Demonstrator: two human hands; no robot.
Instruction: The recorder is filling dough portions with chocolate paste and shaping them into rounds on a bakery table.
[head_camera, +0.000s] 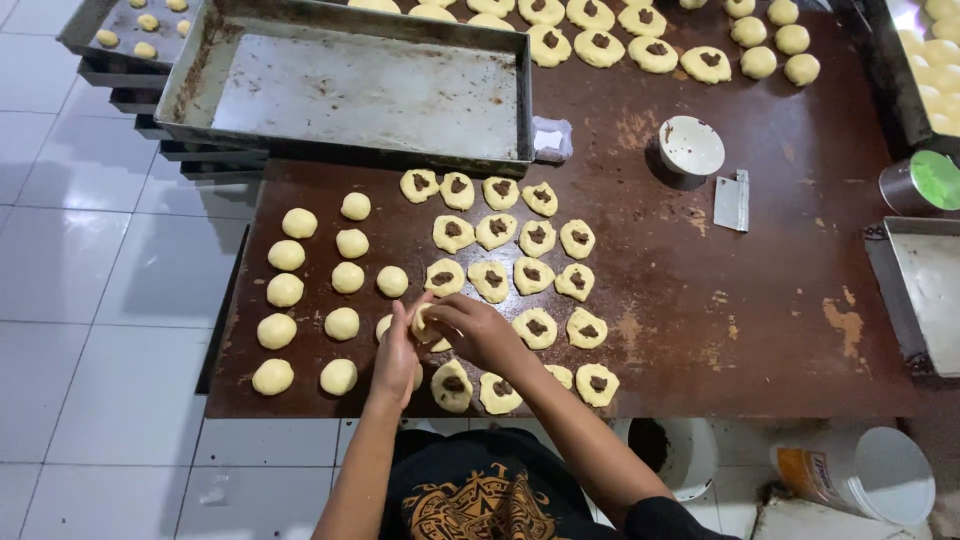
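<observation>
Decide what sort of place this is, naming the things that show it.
Probably a small bakery's worktable: rows of filled dough pieces, rolled dough balls, and a large metal baking tray beside stacked trays.

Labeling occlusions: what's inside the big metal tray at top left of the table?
The big metal tray holds no dough: a bare, scuffed floor with brown residue along the edges. Its near wall hides the strip of floor just behind it.

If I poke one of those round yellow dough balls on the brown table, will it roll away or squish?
A dough ball would probably squish first: the flattened pieces nearby, with dark filling, look pressed from the same soft dough. It might roll a little, being round, though each seems to sit still on the table. It likely bends easily, since both hands appear to pinch one into shape.
</observation>
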